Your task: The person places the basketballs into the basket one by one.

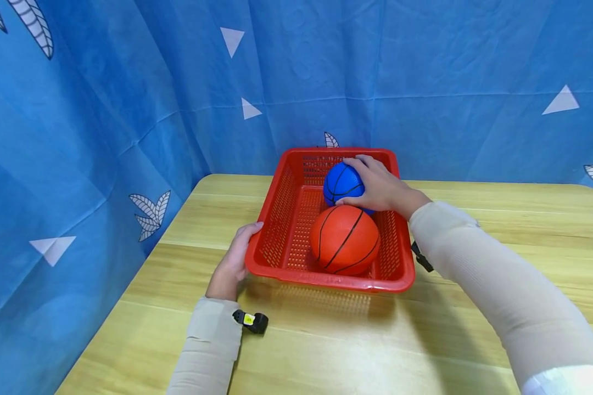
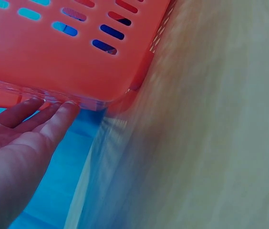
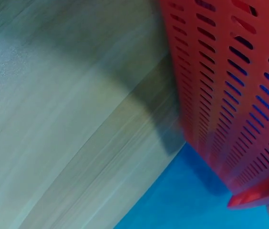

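Note:
A red plastic basket (image 1: 301,277) with slotted walls stands near the table's far side. Inside it are a small blue basketball (image 1: 342,182) toward the back and a larger orange-red basketball (image 1: 345,240) toward the front, both with black lines. My right hand (image 1: 378,186) reaches over the basket's right rim and grips the blue ball, fingers over its top and thumb at its near side. My left hand (image 1: 237,253) touches the basket's left side close to the front corner. In the left wrist view its fingers (image 2: 60,119) lie nearly straight against the rim.
The basket rests over a light wooden table (image 1: 326,345). Behind and to the left hangs a blue curtain (image 1: 296,66) with white triangles and leaf prints. A small black wrist camera (image 1: 254,322) sits on the left sleeve. The right forearm crosses the table's right part.

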Action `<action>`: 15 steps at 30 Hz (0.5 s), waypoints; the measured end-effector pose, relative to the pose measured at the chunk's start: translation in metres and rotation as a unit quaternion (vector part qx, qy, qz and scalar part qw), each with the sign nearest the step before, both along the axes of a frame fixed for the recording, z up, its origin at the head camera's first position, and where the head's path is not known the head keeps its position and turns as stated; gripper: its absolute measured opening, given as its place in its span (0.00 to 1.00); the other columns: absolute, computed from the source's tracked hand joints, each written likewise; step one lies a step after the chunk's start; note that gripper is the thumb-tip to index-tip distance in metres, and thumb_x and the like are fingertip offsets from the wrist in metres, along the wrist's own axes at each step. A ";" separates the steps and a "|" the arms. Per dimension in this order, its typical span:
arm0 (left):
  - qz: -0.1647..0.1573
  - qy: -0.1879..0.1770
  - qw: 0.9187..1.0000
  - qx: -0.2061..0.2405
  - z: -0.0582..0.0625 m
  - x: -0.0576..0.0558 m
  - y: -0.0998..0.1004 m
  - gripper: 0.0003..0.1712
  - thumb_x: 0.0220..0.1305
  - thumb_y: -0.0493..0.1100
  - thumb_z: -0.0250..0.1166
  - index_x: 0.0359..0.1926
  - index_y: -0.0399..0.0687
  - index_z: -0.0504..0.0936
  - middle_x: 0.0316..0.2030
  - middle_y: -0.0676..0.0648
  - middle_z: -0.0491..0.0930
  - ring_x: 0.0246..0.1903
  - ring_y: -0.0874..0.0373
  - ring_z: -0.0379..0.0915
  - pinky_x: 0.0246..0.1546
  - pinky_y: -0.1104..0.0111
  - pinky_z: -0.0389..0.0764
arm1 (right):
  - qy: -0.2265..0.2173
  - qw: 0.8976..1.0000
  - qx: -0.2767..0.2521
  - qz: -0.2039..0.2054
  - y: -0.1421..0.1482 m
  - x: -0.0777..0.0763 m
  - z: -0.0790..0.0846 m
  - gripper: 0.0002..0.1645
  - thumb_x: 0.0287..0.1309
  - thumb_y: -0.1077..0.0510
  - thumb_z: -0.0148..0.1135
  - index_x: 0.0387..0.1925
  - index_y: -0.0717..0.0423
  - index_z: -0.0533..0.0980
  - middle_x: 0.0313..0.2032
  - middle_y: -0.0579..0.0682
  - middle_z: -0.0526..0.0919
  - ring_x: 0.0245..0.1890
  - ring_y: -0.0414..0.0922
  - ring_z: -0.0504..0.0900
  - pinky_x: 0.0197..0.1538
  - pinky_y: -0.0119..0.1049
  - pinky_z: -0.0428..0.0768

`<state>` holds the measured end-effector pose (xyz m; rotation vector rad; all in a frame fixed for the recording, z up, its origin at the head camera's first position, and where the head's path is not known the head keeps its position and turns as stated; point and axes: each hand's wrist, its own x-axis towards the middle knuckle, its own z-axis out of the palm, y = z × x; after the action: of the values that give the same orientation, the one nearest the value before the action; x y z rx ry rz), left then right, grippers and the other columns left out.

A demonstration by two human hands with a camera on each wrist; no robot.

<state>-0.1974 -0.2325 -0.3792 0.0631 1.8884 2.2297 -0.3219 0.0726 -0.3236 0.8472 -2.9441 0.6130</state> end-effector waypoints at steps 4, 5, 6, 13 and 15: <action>0.002 -0.003 1.000 0.001 -0.001 0.000 0.000 0.28 0.71 0.50 0.40 0.62 0.34 0.63 0.44 0.41 0.75 0.36 0.56 0.78 0.39 0.65 0.82 | 0.008 1.000 0.008 0.010 0.003 0.001 -0.002 0.59 0.44 0.30 0.65 0.72 0.45 0.50 0.70 0.59 0.51 0.67 0.61 0.54 0.57 0.63 0.69; 0.001 -0.001 1.000 0.003 -0.001 -0.001 0.001 0.28 0.71 0.50 0.40 0.62 0.34 0.63 0.43 0.41 0.76 0.36 0.56 0.78 0.38 0.65 0.83 | 0.009 1.000 0.008 0.011 0.003 0.001 -0.001 0.58 0.45 0.30 0.65 0.72 0.45 0.50 0.70 0.59 0.50 0.67 0.61 0.53 0.57 0.63 0.69; -0.001 0.001 1.000 0.004 -0.002 -0.002 0.001 0.28 0.71 0.50 0.40 0.62 0.33 0.63 0.43 0.41 0.76 0.36 0.56 0.78 0.38 0.65 0.83 | 0.008 1.000 0.007 0.012 0.004 0.001 -0.001 0.58 0.45 0.31 0.64 0.72 0.44 0.49 0.70 0.59 0.50 0.68 0.61 0.53 0.58 0.64 0.68; 0.001 0.007 1.000 0.005 -0.004 -0.004 0.001 0.28 0.71 0.49 0.40 0.61 0.31 0.63 0.41 0.42 0.76 0.35 0.56 0.78 0.37 0.65 0.82 | -0.018 1.000 0.005 0.005 0.004 0.002 0.001 0.56 0.49 0.33 0.63 0.73 0.43 0.46 0.72 0.60 0.46 0.69 0.62 0.49 0.60 0.66 0.64; 0.005 -0.001 1.000 0.001 -0.005 -0.003 0.000 0.28 0.71 0.49 0.40 0.60 0.32 0.63 0.41 0.42 0.76 0.35 0.56 0.77 0.38 0.66 0.82 | -0.029 1.000 0.008 0.006 0.003 0.004 -0.001 0.56 0.50 0.33 0.61 0.73 0.44 0.46 0.72 0.61 0.45 0.69 0.63 0.48 0.60 0.67 0.62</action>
<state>-0.2002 -0.2326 -0.3842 0.0516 1.8900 2.2373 -0.3178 0.0753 -0.3242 0.8650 -3.0009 0.6254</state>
